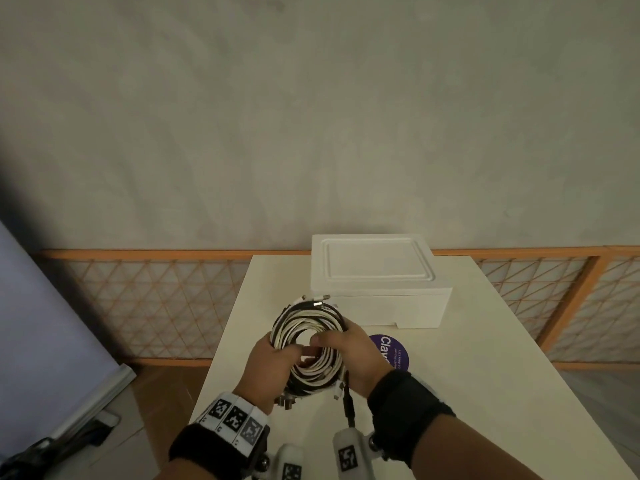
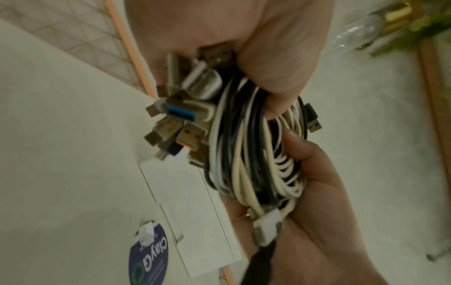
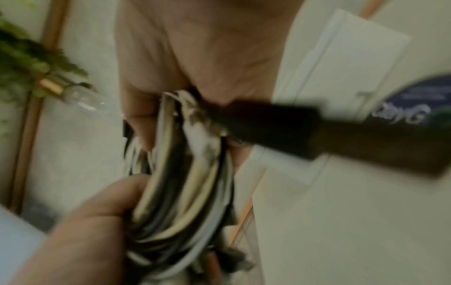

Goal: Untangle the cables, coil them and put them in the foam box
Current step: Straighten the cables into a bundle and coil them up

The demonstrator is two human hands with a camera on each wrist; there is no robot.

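Observation:
A coil of black and white cables (image 1: 309, 323) hangs above the white table (image 1: 450, 393), held from both sides. My left hand (image 1: 277, 355) grips its left side, the fingers curled through the middle. My right hand (image 1: 341, 346) grips the right side. The left wrist view shows a bunch of USB plugs (image 2: 180, 115) sticking out of the coil (image 2: 244, 158) by my left hand (image 2: 268, 67), with my right hand (image 2: 322, 202) below. A black plug (image 3: 292, 131) dangles, blurred, in the right wrist view. The white foam box (image 1: 377, 282) stands behind the coil with its lid on.
A round purple sticker (image 1: 393, 351) lies on the table right of my hands. An orange lattice railing (image 1: 156, 306) runs behind the table. A pale board (image 1: 45, 341) leans at the left. A green plant (image 2: 415, 29) shows in the left wrist view.

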